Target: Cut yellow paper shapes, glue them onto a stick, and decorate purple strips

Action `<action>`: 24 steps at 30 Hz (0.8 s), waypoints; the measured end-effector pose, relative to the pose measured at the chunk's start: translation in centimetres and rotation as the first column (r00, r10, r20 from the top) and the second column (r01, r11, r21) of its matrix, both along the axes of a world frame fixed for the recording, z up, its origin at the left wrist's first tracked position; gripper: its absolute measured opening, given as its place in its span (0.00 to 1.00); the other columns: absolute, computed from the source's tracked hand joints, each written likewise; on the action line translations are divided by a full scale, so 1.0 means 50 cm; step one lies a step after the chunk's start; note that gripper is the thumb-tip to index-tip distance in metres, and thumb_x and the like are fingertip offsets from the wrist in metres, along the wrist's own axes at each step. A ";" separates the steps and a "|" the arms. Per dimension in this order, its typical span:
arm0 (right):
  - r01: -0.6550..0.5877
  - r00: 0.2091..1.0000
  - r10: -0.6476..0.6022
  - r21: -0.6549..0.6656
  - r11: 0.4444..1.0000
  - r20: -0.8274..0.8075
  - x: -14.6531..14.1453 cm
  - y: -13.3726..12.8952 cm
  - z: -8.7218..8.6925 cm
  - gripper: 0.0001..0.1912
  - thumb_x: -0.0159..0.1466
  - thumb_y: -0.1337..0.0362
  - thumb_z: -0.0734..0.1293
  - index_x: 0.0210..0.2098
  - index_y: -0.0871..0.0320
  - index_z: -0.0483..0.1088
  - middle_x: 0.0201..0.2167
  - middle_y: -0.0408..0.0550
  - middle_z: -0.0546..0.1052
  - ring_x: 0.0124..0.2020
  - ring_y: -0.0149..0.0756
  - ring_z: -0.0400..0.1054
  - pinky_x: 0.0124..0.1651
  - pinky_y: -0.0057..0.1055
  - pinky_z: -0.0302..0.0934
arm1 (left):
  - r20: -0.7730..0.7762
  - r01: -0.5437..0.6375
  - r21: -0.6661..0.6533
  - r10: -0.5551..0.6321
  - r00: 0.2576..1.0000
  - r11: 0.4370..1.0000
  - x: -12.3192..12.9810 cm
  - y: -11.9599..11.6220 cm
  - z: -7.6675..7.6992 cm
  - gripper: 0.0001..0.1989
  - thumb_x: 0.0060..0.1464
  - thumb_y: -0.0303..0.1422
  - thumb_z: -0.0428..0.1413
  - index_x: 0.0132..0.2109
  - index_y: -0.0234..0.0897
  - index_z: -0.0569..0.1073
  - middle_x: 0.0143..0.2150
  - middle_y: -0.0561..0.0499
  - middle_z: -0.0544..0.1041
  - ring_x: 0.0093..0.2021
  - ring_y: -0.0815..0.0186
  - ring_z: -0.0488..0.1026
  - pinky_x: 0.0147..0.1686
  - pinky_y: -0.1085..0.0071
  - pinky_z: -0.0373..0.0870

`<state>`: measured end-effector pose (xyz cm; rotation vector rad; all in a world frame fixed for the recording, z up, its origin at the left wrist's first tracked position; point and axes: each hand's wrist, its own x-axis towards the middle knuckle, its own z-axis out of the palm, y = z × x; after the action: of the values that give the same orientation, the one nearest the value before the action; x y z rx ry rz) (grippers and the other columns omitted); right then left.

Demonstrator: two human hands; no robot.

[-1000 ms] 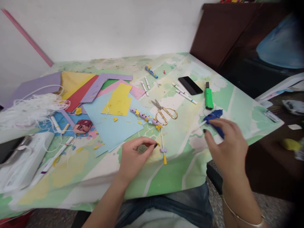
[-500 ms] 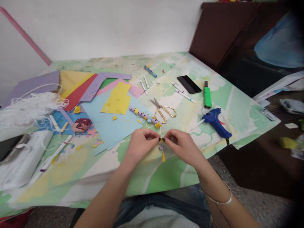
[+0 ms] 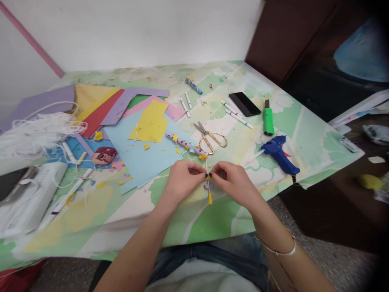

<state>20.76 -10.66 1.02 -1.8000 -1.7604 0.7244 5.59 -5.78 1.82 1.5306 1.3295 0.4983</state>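
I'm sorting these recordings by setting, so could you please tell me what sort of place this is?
It looks like a craft workspace, perhaps in a home: coloured sheets, gold-handled scissors and a blue glue gun lie on the table.

Purple stick (image 3: 182,142) and scissors (image 3: 207,133) block ahead; room toward glue gun (image 3: 278,153).

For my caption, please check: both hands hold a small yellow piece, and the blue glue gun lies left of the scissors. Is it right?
The side is wrong: the head view shows the blue glue gun right of the scissors. The left hand and right hand hold the small yellow piece.
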 end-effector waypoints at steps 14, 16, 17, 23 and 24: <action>0.034 0.999 -0.033 -0.005 0.999 0.026 -0.005 0.004 -0.003 0.04 0.56 0.69 0.62 0.27 0.59 0.69 0.26 0.44 0.73 0.28 0.31 0.63 0.31 0.27 0.52 | -0.074 0.031 0.039 -0.028 0.997 0.999 0.004 0.005 -0.003 0.07 0.41 0.28 0.56 0.29 0.37 0.78 0.28 0.51 0.79 0.31 0.65 0.75 0.32 0.72 0.67; 0.033 0.999 -0.033 0.000 0.999 0.034 -0.006 0.004 -0.004 0.04 0.57 0.69 0.62 0.27 0.59 0.69 0.25 0.44 0.73 0.28 0.31 0.63 0.31 0.27 0.52 | -0.083 0.038 0.045 -0.034 0.996 0.998 0.004 0.005 -0.004 0.07 0.41 0.28 0.56 0.29 0.37 0.78 0.28 0.52 0.79 0.31 0.65 0.75 0.32 0.72 0.67; 0.034 0.999 -0.034 0.002 0.999 0.040 -0.006 0.004 -0.004 0.04 0.56 0.69 0.62 0.27 0.59 0.69 0.25 0.44 0.73 0.28 0.31 0.63 0.31 0.27 0.52 | -0.084 0.041 0.047 -0.037 0.996 0.998 0.004 0.006 -0.004 0.07 0.41 0.28 0.55 0.29 0.37 0.78 0.28 0.52 0.79 0.31 0.65 0.75 0.32 0.73 0.67; 0.063 0.995 -0.063 -0.006 0.998 0.082 -0.012 0.006 -0.002 0.04 0.56 0.69 0.63 0.26 0.60 0.69 0.26 0.44 0.73 0.29 0.32 0.63 0.31 0.27 0.52 | -0.087 0.055 0.043 -0.051 0.995 0.998 0.004 0.008 -0.009 0.07 0.40 0.28 0.55 0.29 0.38 0.77 0.28 0.52 0.79 0.32 0.65 0.74 0.32 0.72 0.67; 0.064 0.994 -0.063 -0.007 0.998 0.085 -0.013 0.006 -0.001 0.04 0.56 0.69 0.63 0.26 0.60 0.69 0.25 0.45 0.73 0.29 0.32 0.63 0.31 0.27 0.52 | -0.088 0.061 0.044 -0.057 0.995 0.997 0.004 0.008 -0.009 0.07 0.40 0.29 0.55 0.29 0.38 0.77 0.28 0.52 0.79 0.32 0.64 0.74 0.32 0.72 0.67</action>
<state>20.09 -10.38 0.95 -1.9094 -1.7469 0.6410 5.81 -5.37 1.39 1.6410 1.3427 0.4326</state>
